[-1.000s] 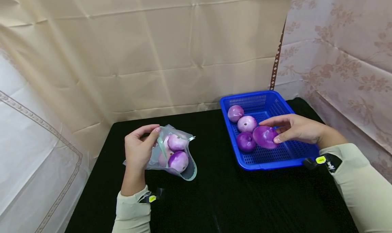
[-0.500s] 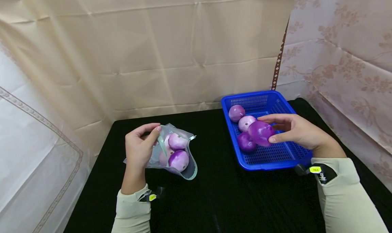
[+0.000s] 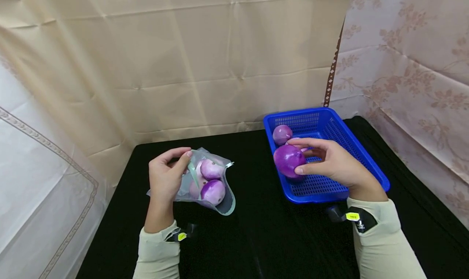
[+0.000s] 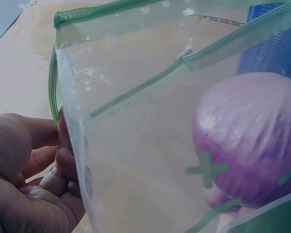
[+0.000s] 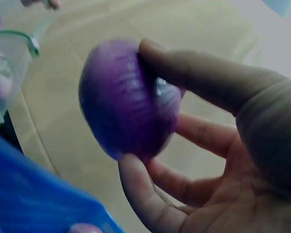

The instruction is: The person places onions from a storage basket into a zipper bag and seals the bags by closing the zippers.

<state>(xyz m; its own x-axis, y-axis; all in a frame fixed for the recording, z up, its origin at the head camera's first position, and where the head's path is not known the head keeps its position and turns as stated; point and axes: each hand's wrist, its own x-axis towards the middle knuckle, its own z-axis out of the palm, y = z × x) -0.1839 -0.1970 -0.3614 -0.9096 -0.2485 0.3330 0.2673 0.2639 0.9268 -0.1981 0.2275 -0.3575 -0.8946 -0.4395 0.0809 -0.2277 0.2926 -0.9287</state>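
A clear zip bag [image 3: 228,189] with a green zip strip lies tilted on the left of the dark table, its mouth spread toward the right. Several purple onions [image 3: 213,192] sit inside it. My left hand [image 3: 166,177] pinches the bag's upper edge between thumb and fingers; in the left wrist view one onion [image 4: 252,136] shows through the plastic. My right hand [image 3: 331,165] grips a deep purple onion [image 3: 289,161] by thumb and fingertips, over the left side of a blue basket [image 3: 329,196]. In the right wrist view the held onion [image 5: 128,99] is slightly blurred.
Another onion [image 3: 282,135] lies at the basket's back left; others there are partly hidden behind the right hand and held onion. A black cloth [image 3: 256,238] covers the table. Beige curtain [image 3: 205,67] hangs behind, with a floral one [image 3: 414,67] on the right.
My right hand has carried the held onion leftward, from the basket's middle to its left rim. The left hand and bag have stayed in place.
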